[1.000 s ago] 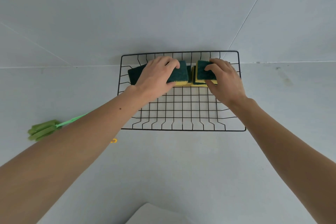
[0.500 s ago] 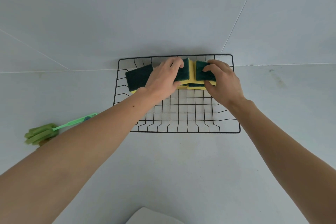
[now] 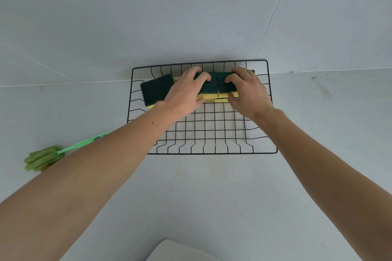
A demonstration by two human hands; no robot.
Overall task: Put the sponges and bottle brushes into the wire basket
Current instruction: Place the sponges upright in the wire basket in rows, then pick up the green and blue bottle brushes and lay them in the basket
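A black wire basket (image 3: 212, 152) stands on the pale counter against the wall. Several green-and-yellow sponges lie along its far side. One sponge (image 3: 156, 91) rests at the far left, tilted. My left hand (image 3: 186, 93) grips a sponge (image 3: 206, 87) in the middle. My right hand (image 3: 247, 91) grips the sponge (image 3: 223, 88) beside it, and the two sponges touch edge to edge. More yellow sponge shows beneath them. A green bottle brush (image 3: 45, 158) lies on the counter to the left, outside the basket, its handle partly hidden by my left forearm.
The grey wall rises right behind the basket. A pale rounded object (image 3: 180, 250) shows at the bottom edge of the view. The near half of the basket floor shows bare wire.
Both hands have pressed their sponges together, closing the gap between them. The yellow side that faced up between them has turned down, and the green faces now line up.
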